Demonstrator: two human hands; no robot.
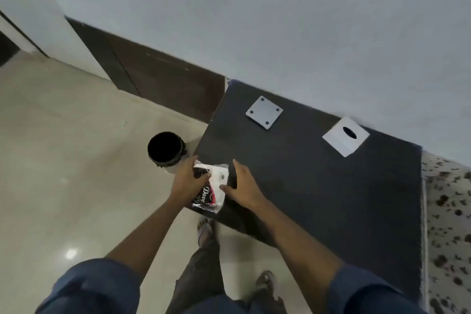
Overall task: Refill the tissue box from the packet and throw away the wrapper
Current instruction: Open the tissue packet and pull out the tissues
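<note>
A plastic tissue packet (212, 190) with white, black and pink print lies at the near left corner of the dark table (318, 186). My left hand (186, 181) grips its left side. My right hand (243, 186) rests flat beside it on the right, fingers apart, thumb touching the packet's edge. The white tissue box (345, 136), with an oval slot on top, stands at the table's far right by the wall. Its flat square base plate (264, 112), with four holes, lies apart from it at the far middle.
A round bin (167, 151) with a black liner stands on the tiled floor just left of the table corner. A speckled surface (448, 211) borders the table on the right. A dark wooden panel runs along the wall. My feet show below.
</note>
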